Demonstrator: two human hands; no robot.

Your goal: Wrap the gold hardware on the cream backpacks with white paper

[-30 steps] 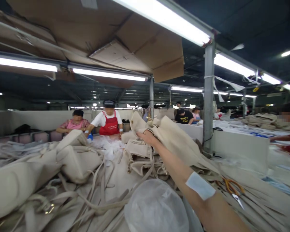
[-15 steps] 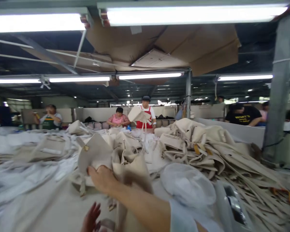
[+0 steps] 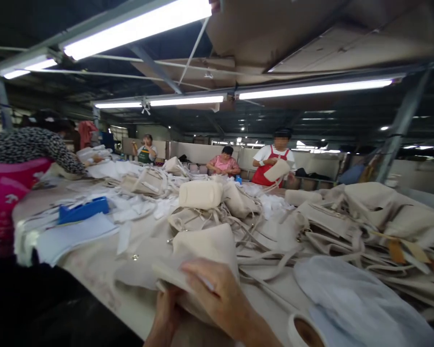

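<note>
Low at the table's near edge, a beige bag (image 3: 141,272) lies tilted between my two hands, with a small gold clasp (image 3: 134,257) on its flap. My right hand (image 3: 220,294) is closed over the bag's edge from above, thumb toward me. Below that edge, my left hand (image 3: 164,311) grips the bag from underneath; its fingers are partly hidden by the material. Just behind stands another pale beige bag (image 3: 211,241). Further back, a bag (image 3: 200,194) rests with its flat base toward me.
Piled beige bags and straps (image 3: 332,226) cover the right side. A clear plastic bag (image 3: 347,294) and a tape roll (image 3: 305,332) lie near right. At left is a blue holder (image 3: 83,210) on white sheets. Co-workers stand or sit around; one in a red apron (image 3: 271,168) holds a bag.
My view has swung left. The bag with the gold clasp has come nearer and tilted down. My left hand, earlier spread below it, now grips it along with my right.
</note>
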